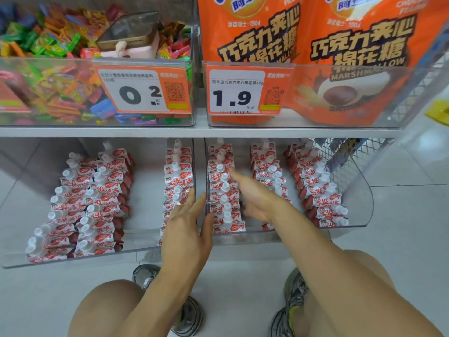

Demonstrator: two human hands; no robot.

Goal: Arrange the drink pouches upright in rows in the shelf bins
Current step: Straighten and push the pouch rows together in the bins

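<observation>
Down on the lower shelf, the divider wall (203, 171) between the two clear bins is our landmark. Left hand (188, 226) sits right at that wall, fingers straight, grip wide and holding nothing, fingertips against the pouch row (178, 183) just left of it. Right hand (252, 195) reaches over the pouch row (224, 190) just right of the wall, blurred, fingers extended, grip wide. More upright pouch rows (320, 188) stand farther right of the wall.
</observation>
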